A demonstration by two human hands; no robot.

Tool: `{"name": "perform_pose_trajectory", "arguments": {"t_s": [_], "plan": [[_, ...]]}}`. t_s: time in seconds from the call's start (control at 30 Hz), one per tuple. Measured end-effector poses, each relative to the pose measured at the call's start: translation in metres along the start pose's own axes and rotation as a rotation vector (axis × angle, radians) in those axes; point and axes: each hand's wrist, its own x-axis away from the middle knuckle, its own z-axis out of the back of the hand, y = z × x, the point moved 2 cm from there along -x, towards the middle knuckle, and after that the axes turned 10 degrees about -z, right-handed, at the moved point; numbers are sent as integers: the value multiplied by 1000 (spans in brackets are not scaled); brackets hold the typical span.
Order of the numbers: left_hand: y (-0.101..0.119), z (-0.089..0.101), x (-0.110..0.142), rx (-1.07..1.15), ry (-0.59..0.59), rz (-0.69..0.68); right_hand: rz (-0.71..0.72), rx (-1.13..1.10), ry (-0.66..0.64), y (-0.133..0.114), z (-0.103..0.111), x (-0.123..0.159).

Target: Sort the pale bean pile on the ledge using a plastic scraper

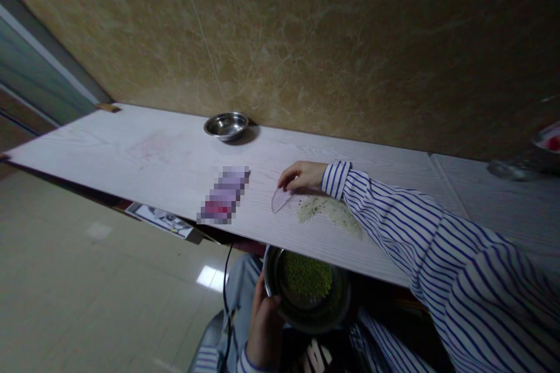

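My right hand [301, 176] pinches a clear protractor [280, 200], a half-round plastic piece, and holds its curved edge down near the tabletop [175, 169]. Just right of it, partly under my striped sleeve, spreads a thin heap of pale grains [330, 214] that look like rice, with some darker bits among them. Below the table's front edge, my left hand [268, 323] grips the rim of a metal bowl [342, 298] over my lap. Small green beans [308, 275], like mung beans, lie in this bowl.
A shallow metal bowl [226, 126] stands by the tiled wall [306, 58]. A pixelated purple and pink rectangle [224, 195] lies left of my right hand. An open drawer [164, 218] sticks out under the table, and a black cable [226, 285] hangs beside my leg. Glassware [510, 169] sits far right.
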Motion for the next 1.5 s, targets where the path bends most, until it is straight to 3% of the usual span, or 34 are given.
{"name": "perform_pose_trajectory", "arguments": {"t_s": [0.2,0.53,0.8,0.93,1.27,1.5], "plan": [[2,0,2,9,29,-2,16,68,-81,-4,-7,-1],[-8,-3,0,-51,19,11,-28,144,-151,8,3,45],[-5,-14,5,-49,-39,32,-11,150,-112,9,9,74],[-5,-14,7,-51,-38,27,-16,163,42,13,15,95],[-8,-11,4,-67,-41,20,-179,17,719,66,30,118],[-5,-15,4,-49,-48,23,-304,-37,847,97,45,103]]}}
